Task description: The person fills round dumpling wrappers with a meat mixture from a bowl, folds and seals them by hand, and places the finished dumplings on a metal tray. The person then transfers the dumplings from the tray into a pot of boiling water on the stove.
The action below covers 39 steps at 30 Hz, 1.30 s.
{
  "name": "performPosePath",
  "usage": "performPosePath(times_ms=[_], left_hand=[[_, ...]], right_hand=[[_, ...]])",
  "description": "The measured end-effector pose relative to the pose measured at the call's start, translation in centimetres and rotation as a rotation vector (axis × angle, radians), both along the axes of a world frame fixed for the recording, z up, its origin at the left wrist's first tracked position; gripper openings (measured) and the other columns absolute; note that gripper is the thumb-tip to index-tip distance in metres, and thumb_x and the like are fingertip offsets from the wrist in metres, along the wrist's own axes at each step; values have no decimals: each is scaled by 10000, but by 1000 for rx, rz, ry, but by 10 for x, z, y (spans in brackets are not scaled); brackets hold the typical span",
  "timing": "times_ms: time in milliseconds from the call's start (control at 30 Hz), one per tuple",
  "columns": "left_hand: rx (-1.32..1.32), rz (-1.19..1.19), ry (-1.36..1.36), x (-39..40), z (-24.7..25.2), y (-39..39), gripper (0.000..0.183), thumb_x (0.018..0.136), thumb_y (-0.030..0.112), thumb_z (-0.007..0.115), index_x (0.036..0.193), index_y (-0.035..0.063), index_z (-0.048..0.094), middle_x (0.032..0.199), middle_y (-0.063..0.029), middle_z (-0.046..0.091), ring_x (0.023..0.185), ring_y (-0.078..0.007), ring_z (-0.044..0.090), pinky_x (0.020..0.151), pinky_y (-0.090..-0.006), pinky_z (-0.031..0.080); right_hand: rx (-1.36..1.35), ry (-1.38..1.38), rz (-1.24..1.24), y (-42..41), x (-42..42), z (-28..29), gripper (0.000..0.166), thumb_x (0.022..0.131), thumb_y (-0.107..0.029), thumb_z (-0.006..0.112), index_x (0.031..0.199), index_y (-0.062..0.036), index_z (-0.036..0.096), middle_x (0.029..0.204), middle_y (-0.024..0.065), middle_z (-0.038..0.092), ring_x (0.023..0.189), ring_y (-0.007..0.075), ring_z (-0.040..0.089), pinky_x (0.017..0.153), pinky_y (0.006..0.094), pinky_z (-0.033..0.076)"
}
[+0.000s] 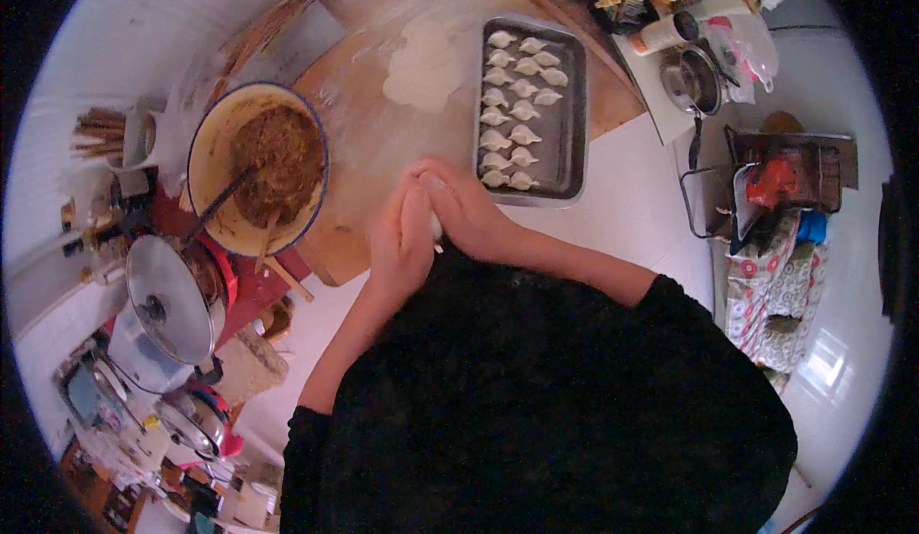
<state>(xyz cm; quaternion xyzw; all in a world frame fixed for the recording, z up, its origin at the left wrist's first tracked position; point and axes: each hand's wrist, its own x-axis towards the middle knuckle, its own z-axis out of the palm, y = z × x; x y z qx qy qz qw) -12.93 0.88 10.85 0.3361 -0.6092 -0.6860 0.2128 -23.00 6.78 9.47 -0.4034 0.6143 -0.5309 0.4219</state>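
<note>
My left hand [403,229] and my right hand [463,211] are pressed together at the near edge of the floured wooden board [352,153]. A small piece of white dough [436,229] shows between the palms; most of it is hidden. Left of the hands stands an enamel basin [204,153] of brown filling [280,153], with a dark-handled utensil and a wooden one in it. To the right, a metal baking tray [563,153] holds rows of shaped dumplings [524,110]. Flour [423,67] lies heaped on the board beyond the hands.
A pot with a glass lid [172,301] stands at the left, near a container of chopsticks [100,132]. A small saucepan [700,82], jars and bags crowd the surface at the upper right. A wire-framed rack [782,175] stands further right.
</note>
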Motion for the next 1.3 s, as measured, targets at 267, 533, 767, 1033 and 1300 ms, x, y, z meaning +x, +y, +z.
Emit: performPosePath(times_ms=[267,533,767,1033,1300], left_hand=[[-893,-406,-148,-90,-28,6,285,730,280,562,933,81,557,921,-62,576,853,-260,532,726,-392,403],[-1216,-630,-438,-106,-45,15,265,683,313,571,755,60,603,889,-107,554,856,-262,521,728,-438,399],[-862,-209,-620,-3,11,-16,306,641,192,613,926,93,562,963,-128,548,909,-304,520,742,-400,434],[-1267,583,-1168,246,16,-104,362,699,223,616,1019,83,523,989,-147,506,907,-311,507,734,-416,434],[-775,497,-1308,362,31,-177,399,714,330,602,1057,141,529,994,-155,536,933,-322,524,751,-422,450]], right_hand=[[-100,-1122,-216,49,-74,-33,308,891,-209,392,1131,-23,441,1071,88,496,987,170,495,807,312,440],[409,-188,-534,73,-152,-105,290,828,-229,539,1016,-9,537,916,91,564,836,158,537,703,299,470],[234,1060,-395,92,-173,-127,450,798,-176,552,1159,63,429,1182,223,446,1122,332,404,953,371,301],[617,369,-771,153,-180,-173,627,737,-355,614,1160,67,422,1077,230,514,973,342,500,849,394,387],[566,-691,-544,128,-71,-115,533,806,-320,544,1174,34,390,1075,166,513,950,258,518,776,383,454]])
